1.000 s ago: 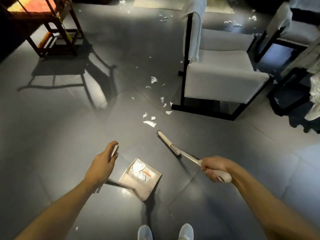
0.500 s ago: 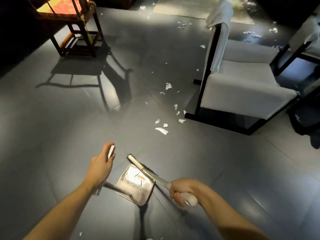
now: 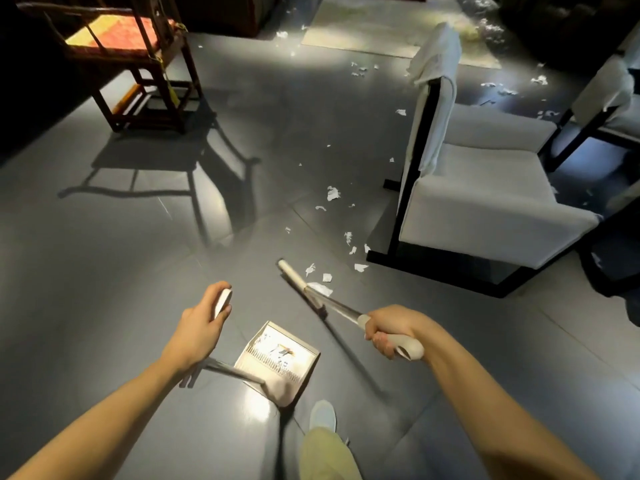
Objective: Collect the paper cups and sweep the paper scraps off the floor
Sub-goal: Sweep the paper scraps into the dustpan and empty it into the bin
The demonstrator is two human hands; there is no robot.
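My left hand [image 3: 201,327] wraps its fingers round the white grip of the ribbed beige dustpan [image 3: 277,355], and my right hand [image 3: 391,327] grips the broom [image 3: 294,275]. Three torn paper scraps [image 3: 320,289] lie beside its head on the glossy grey floor [image 3: 104,271]. More trail toward 1 o'clock past a boxy white armchair [image 3: 485,209]. One wooden chair [image 3: 131,64] stands at 11.

Bare forearms, no sleeves; pale khaki trouser leg [image 3: 323,455]; light blue-white shoe [image 3: 322,415].
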